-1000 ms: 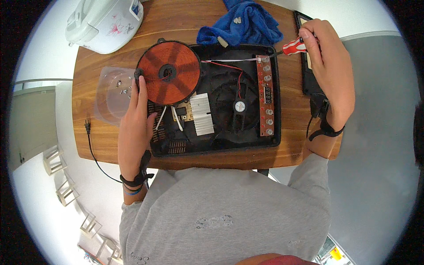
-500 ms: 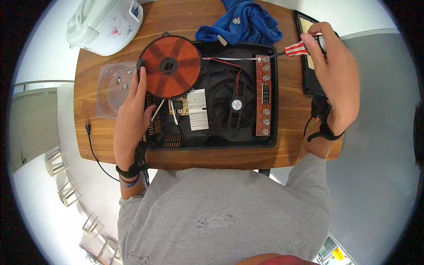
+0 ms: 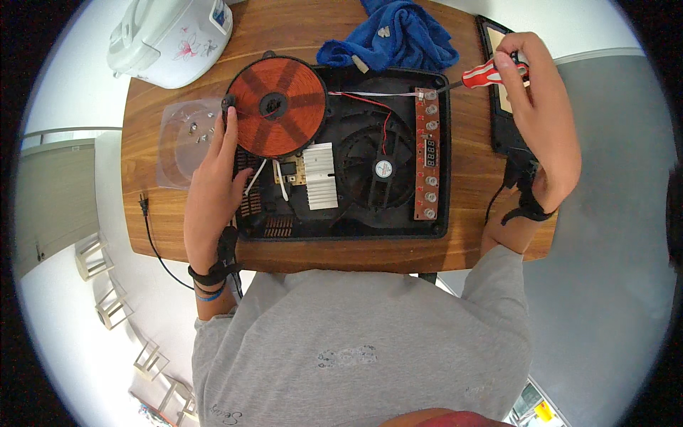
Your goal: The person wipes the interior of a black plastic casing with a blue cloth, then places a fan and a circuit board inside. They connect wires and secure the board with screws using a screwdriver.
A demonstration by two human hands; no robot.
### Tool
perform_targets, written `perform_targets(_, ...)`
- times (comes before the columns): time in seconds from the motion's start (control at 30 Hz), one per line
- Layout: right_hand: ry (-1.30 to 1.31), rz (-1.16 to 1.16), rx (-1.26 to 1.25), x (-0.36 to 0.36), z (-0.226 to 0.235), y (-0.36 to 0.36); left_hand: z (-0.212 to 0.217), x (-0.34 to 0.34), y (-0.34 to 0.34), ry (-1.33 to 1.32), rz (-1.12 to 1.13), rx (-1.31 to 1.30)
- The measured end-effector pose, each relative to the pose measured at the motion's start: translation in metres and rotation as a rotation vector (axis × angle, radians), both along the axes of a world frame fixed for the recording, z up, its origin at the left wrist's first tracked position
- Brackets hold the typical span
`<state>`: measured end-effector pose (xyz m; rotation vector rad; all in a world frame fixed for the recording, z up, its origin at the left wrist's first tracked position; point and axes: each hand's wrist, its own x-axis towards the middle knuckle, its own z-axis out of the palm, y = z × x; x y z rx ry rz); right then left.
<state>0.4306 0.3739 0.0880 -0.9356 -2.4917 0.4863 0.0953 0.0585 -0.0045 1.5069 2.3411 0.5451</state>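
A round copper induction coil (image 3: 292, 85) lies tilted over the upper left of an opened induction cooker base (image 3: 384, 226). My left hand (image 3: 212, 178) rests along the coil's left rim, fingers stretched and touching its edge, thumb apart. In my right hand (image 3: 537, 107) is a screwdriver (image 3: 480, 76) with a red-and-white handle, gripped by my closed fingers. Its shaft points left to the top end of the red control board (image 3: 425, 171); whether the tip touches a screw is too small to tell. A fan (image 3: 384, 169) and a silver heatsink (image 3: 320, 178) sit inside the base.
A clear plastic tray (image 3: 169, 167) with several small screws lies left of the base. Behind are a white rice cooker (image 3: 174, 50) and a blue cloth (image 3: 398, 39). A black-framed panel (image 3: 501, 128) lies under my right hand. A plug with cord (image 3: 144, 206) lies at the table's left.
The screwdriver handle has turned a little in my right hand, and its fingers have shifted. My left hand stays on the coil's rim. The whole view has moved slightly.
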Motion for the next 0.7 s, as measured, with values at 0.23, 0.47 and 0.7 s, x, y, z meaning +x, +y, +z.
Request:
perform_targets(0.23, -0.044, 0.031, -0.133, 0.002, 0.010, -0.005, -0.001, 0.000, 0.000, 0.002, -0.005, 0.001)
perform_targets(0.47, -0.164, 0.087, 0.187, 0.007, 0.016, 0.006, -0.001, -0.006, -0.004, 0.010, -0.064, 0.031)
perform_targets(0.7, -0.461, -0.094, 0.094, 0.001, 0.035, -0.003, -0.001, -0.010, -0.006, 0.094, -0.121, 0.059)
